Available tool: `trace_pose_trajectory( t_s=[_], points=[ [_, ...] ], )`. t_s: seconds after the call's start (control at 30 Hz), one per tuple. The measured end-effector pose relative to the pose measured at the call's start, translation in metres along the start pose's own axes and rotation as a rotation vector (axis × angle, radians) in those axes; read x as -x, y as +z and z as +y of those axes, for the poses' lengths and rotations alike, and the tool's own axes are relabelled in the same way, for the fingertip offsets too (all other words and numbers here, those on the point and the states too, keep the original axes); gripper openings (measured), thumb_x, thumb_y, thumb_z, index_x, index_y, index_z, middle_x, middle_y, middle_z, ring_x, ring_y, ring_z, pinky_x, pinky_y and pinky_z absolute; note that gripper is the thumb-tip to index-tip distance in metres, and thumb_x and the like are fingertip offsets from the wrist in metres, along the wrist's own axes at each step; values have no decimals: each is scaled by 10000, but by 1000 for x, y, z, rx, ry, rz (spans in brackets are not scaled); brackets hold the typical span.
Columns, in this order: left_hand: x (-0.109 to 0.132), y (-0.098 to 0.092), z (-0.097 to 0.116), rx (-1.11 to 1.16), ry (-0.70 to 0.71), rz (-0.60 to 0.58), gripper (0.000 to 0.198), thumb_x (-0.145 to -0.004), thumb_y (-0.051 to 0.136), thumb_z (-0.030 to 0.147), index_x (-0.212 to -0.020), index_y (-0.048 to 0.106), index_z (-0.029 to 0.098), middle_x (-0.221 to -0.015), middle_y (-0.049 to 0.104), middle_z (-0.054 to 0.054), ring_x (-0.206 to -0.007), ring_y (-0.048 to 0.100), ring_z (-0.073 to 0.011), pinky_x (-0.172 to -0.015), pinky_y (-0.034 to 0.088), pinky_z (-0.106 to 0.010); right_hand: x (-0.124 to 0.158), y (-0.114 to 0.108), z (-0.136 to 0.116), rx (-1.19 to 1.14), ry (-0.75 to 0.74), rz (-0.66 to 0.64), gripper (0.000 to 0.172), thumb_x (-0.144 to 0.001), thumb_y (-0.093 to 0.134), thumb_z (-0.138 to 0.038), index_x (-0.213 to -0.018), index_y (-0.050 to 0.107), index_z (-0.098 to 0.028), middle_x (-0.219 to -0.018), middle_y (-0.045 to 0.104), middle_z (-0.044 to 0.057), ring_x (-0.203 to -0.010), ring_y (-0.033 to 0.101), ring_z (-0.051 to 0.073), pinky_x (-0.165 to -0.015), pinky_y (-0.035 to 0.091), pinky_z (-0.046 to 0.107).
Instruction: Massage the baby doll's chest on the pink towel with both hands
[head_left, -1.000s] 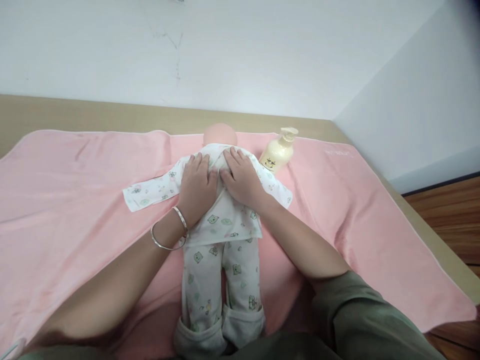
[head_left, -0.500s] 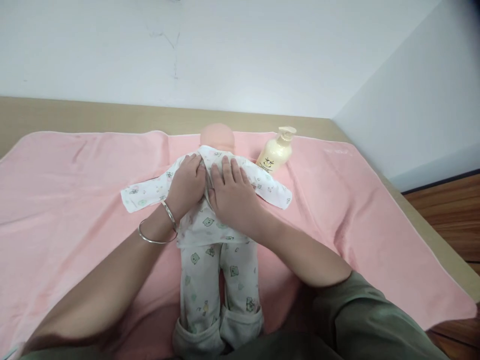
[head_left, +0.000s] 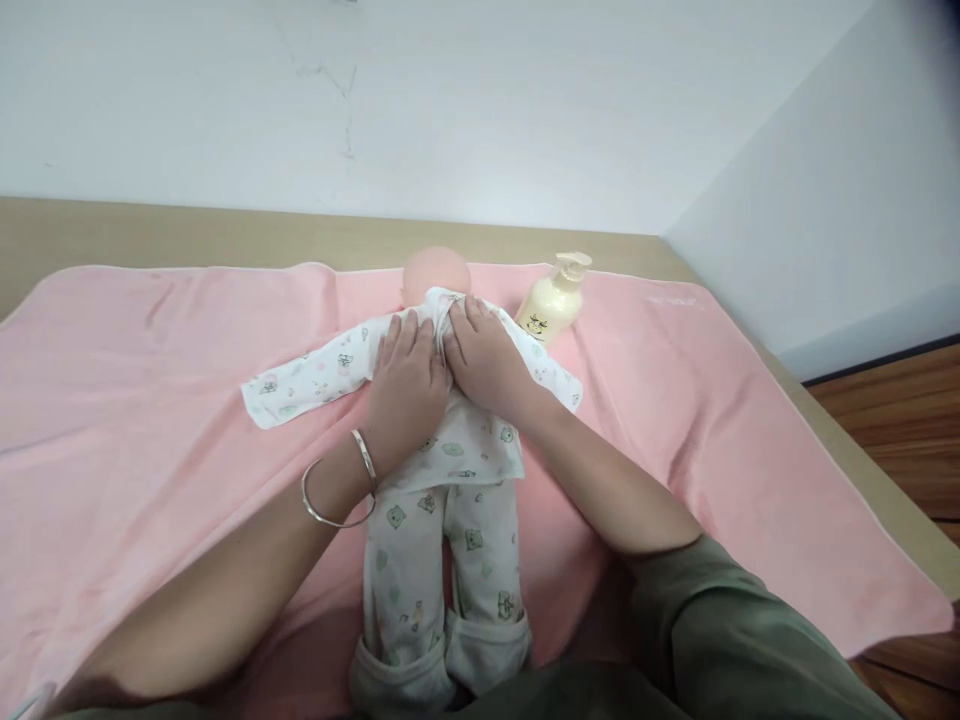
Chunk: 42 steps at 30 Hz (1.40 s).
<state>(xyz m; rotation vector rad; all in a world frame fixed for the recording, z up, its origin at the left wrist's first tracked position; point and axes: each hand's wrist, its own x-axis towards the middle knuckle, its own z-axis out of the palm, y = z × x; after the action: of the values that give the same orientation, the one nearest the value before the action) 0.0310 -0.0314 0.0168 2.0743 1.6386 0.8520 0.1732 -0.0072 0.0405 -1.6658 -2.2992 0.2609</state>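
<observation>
A baby doll [head_left: 436,270] lies on its back or front, which I cannot tell, with its bald head away from me. It wears a white printed shirt [head_left: 469,440] and matching trousers [head_left: 405,570] with folded-up cuffs. My left hand [head_left: 409,390] rests flat on the chest part of the shirt, fingers stretched out. Beside it, my right hand [head_left: 491,360] has its fingers bent over the shirt cloth near the neck and grips it; the fingertips are partly hidden. The left sleeve spreads out sideways, and my right forearm partly covers the hem side.
A pale yellow pump bottle [head_left: 551,305] lies tilted just beyond the right sleeve. The doll is on a pink blanket [head_left: 150,400] spread over a wooden table [head_left: 225,228]. A white wall stands behind, and wood-grained furniture is at the right.
The shirt's cloth has shifted to the right. My left hand has gone from gripping to lying flat, while my right hand has moved up and right and closed on the shirt.
</observation>
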Motion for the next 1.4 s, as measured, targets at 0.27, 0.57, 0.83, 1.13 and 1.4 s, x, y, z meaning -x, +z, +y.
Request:
trace_pose_trajectory(
  t_s=[0.27,0.57,0.83,1.13,1.4],
  points=[
    [-27,-11,-23,106,35,82,411,-980,322,242,-1179,678,194,-1333,699,-119,-1300,609,-269,-1272,427,-511,42,4,-35,152,-126,10,593,-1050,367,-180,-1619,387,-16,-1714,306,282,-1621,273,454,-1299,308,660],
    [-20,4,-31,185,-108,156,536,-966,390,322,-1428,619,177,-1612,542,-100,-1561,432,-269,-1362,302,-510,0,6,-9,-108,37,-5,610,-1069,364,-285,-1641,367,-75,-1772,238,180,-1670,149,368,-1365,162,586],
    [-19,3,-32,196,-92,168,554,-976,386,349,-1459,614,206,-1611,548,-76,-1564,431,-273,-1359,302,-514,22,-28,-19,-189,-47,185,591,-1038,357,-241,-1626,419,-240,-1773,285,41,-1677,164,295,-1335,273,620],
    [-24,6,-37,22,-39,68,608,-1044,307,382,-1564,486,121,-1700,404,-157,-1638,285,-313,-1366,174,-585,21,2,-30,-91,25,51,616,-1038,403,-257,-1629,389,-82,-1766,265,174,-1673,138,375,-1353,161,649],
    [-24,4,-34,34,-62,87,606,-1012,333,375,-1519,538,115,-1654,477,-156,-1594,378,-304,-1360,247,-537,25,-4,-27,-137,-27,231,638,-1002,384,-206,-1638,371,-167,-1791,213,112,-1688,95,292,-1348,220,618]
  ],
)
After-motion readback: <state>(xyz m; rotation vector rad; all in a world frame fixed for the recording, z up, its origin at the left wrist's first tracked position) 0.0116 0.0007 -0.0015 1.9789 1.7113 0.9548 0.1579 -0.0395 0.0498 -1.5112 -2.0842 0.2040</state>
